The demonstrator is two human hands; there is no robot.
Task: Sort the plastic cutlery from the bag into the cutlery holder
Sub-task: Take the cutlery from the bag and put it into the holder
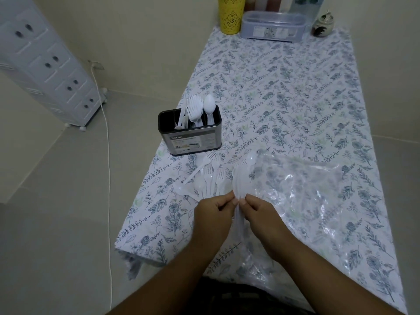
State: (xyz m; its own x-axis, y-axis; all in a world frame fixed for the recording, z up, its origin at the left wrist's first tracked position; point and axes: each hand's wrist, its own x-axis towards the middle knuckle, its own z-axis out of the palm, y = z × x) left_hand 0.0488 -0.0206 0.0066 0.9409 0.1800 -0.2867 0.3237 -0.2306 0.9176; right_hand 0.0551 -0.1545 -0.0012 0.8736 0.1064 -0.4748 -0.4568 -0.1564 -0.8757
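A dark metal cutlery holder [189,136] stands near the table's left edge with white plastic forks, spoons and knives upright in it. Loose white forks [210,176] lie fanned on the floral tablecloth in front of it. My left hand [214,213] and my right hand [258,211] both pinch a bunch of white plastic spoons [241,178] by the handles, bowls pointing away from me. The clear plastic bag [306,189] lies flat to the right of the spoons.
At the table's far end stand a yellow perforated cup [230,15], a clear lidded container [273,26] and a small ceramic pot [322,25]. A white drawer unit [47,64] and a cable [108,155] are on the floor to the left.
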